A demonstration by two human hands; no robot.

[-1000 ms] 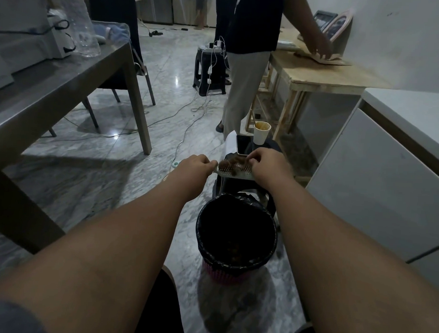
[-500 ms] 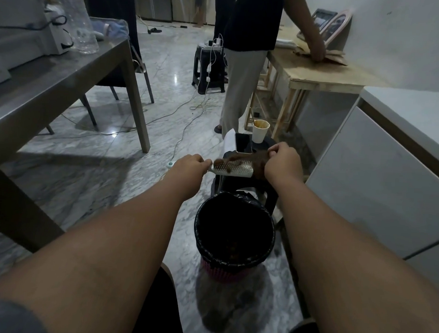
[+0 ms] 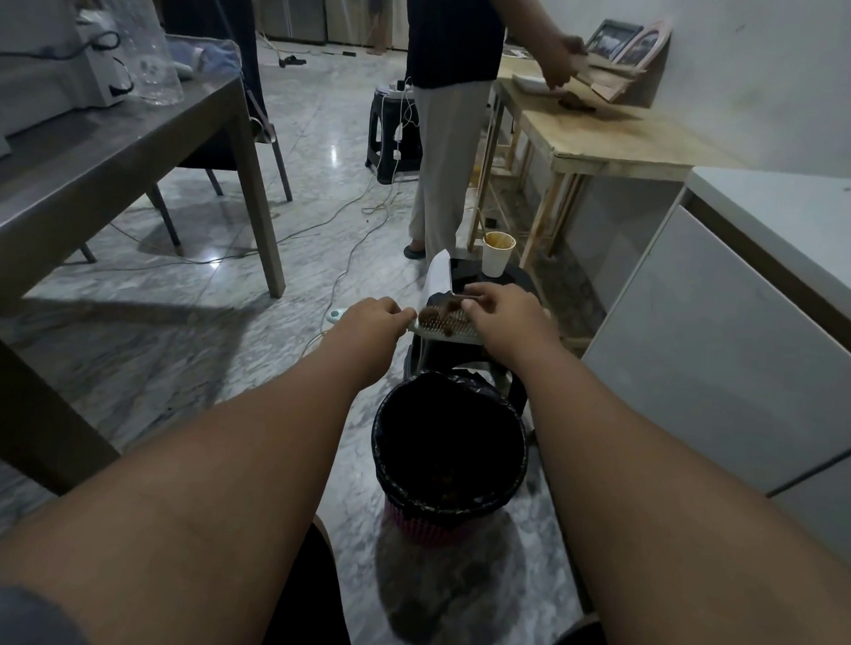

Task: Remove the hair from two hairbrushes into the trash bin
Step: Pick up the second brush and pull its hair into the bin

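- The left hand [image 3: 373, 320] is closed round the handle of the hairbrush [image 3: 445, 328]. The pale end of the handle sticks out past the hand on the left.
- The right hand [image 3: 503, 315] lies over the far end of the brush head. Its fingers [image 3: 480, 291] are curled and pinch a dark tuft of hair [image 3: 431, 316] that is caught in the bristles.
- The hairbrush is held level between the two hands with its bristles up. Brown clumps of hair are matted across the bristles.
- The trash bin [image 3: 379, 446] stands on the marble floor below the brush and nearer the person. It has a black bag liner over a pink basket, and brownish bits lie at the bottom.
- A black stool [image 3: 521, 277] stands just behind the bin. On it are a paper cup [image 3: 497, 257], a dark phone [image 3: 464, 275] and a white sheet.
- A grey metal table [image 3: 106, 156] is at the left and a white cabinet [image 3: 726, 361] at the right.
- Farther back, another person [image 3: 444, 130] stands at a wooden table [image 3: 613, 136].
- Cables [image 3: 349, 232] trail over the floor.
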